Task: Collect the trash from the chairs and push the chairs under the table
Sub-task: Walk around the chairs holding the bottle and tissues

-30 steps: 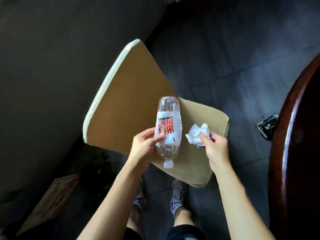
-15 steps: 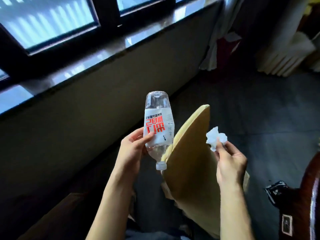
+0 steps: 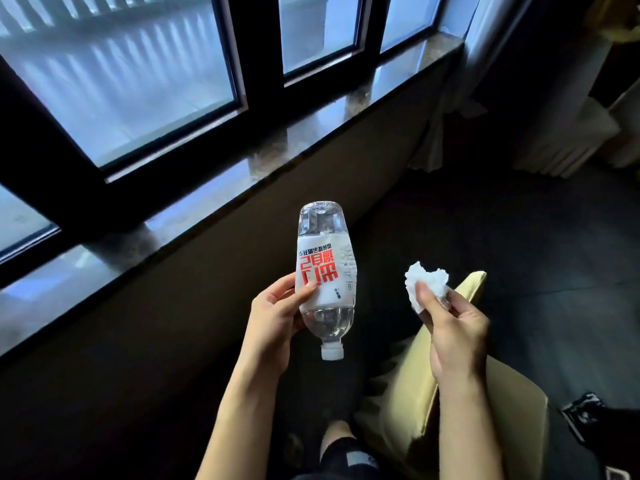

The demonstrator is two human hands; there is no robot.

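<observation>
window [image 3: 138, 81] and sill [image 3: 214, 202] now fill the upper left. a second ago the view was straight down on the chair seat, so the head has come up and turned toward the wall. left hand [image 3: 277, 317] grip is unchanged: fingers and thumb curled round the lower body of the plastic bottle [image 3: 325, 278], cap pointing down, label upside down, a little clear liquid inside. bottle is held in the air in front of the wall, no longer over the seat. crumpled white tissue [image 3: 426, 282] sits just right of the bottle, apart from it, pinched between thumb and fingertips of the right hand [image 3: 453, 330], other fingers loosely curled; same hold as before. chair [image 3: 512, 427] has slid to the lower right of the view, below and behind the right forearm, with no trash visible on the part that shows. small black item [image 3: 581, 414] is at the far right edge, can't tell what it is. judgement: both pieces are off this chair, so the collecting part looks done here. the hands are full, so dropping the trash likely comes first, then the push. table not clearly in view now.
</observation>
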